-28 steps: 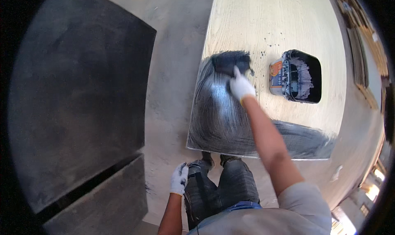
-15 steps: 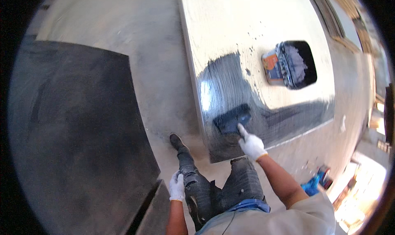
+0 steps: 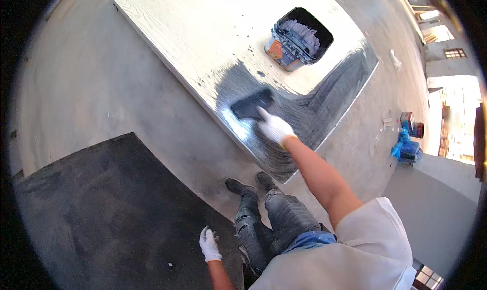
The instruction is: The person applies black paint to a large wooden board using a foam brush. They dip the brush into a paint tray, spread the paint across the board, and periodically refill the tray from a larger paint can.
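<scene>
A large pale wood-grain board point(image 3: 203, 31) lies flat on the concrete floor, its near corner coated in wet black paint. My right hand point(image 3: 274, 126), in a white glove, is shut on a wide black paint applicator point(image 3: 251, 105) pressed onto the painted patch near the board's left edge. A black paint tub point(image 3: 299, 39) with an orange label sits on the board beyond the applicator. My left hand point(image 3: 209, 243), also gloved, hangs by my left leg over the dark panel, holding nothing, fingers loosely curled.
A fully black-painted panel point(image 3: 111, 214) lies on the floor to my lower left. My shoes stand at the board's near corner. Blue and red items point(image 3: 408, 138) sit on the floor at the right, near a grey wall.
The view has swung, so the board sits higher and more slanted. My right hand has pushed the applicator away from the near edge, further up the painted patch. The left hand stays by my leg.
</scene>
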The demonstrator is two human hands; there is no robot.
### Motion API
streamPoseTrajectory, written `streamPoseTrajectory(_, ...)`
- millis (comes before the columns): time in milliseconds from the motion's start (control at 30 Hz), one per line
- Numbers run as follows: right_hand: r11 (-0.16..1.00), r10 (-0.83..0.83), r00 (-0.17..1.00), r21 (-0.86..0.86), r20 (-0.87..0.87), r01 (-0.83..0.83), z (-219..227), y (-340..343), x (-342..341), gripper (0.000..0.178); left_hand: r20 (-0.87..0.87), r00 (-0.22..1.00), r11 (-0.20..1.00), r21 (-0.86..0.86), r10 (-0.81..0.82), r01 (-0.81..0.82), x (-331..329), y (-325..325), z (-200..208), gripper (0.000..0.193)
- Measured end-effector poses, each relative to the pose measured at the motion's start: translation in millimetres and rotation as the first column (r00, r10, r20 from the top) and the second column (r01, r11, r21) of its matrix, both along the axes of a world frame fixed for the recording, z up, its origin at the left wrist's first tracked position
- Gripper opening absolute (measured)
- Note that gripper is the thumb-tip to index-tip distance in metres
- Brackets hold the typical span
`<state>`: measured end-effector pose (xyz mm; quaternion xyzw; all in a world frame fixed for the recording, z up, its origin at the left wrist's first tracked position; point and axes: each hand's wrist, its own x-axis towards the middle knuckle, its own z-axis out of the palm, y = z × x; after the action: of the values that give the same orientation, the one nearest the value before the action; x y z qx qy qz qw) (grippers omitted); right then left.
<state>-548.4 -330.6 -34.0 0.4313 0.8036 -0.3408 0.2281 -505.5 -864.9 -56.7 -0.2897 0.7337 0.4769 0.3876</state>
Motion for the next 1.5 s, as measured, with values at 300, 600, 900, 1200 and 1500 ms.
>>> streamPoseTrajectory(300,0.993,-0.038,0.998,0.111,0.047,0.033,-12,51,58,0.063,0.050,0.890,0.892,0.014,-0.453,0.452,-35,49,9,0.034)
streamPoseTrajectory(600,0.975,0.221,0.975,-0.021,-0.038,-0.222,0,26,-102,0.060,0.022,0.811,0.808,-0.071,-0.585,0.585,-166,131,37,0.032)
streamPoseTrajectory(900,0.986,-0.027,1.000,-0.164,0.015,0.029,28,4,-85,0.049,-0.025,0.811,0.811,-0.054,-0.584,0.583,-263,189,88,0.033)
streamPoseTrajectory(1200,0.993,-0.072,0.995,-0.097,-0.068,0.065,22,20,-142,0.062,-0.052,0.486,0.487,-0.010,-0.873,0.873,-311,269,110,0.036)
streamPoseTrajectory(1500,0.817,-0.544,0.800,-0.056,0.254,0.573,50,-13,30,0.060,0.116,0.271,0.271,-0.015,-0.956,0.962,-395,308,118,0.038)
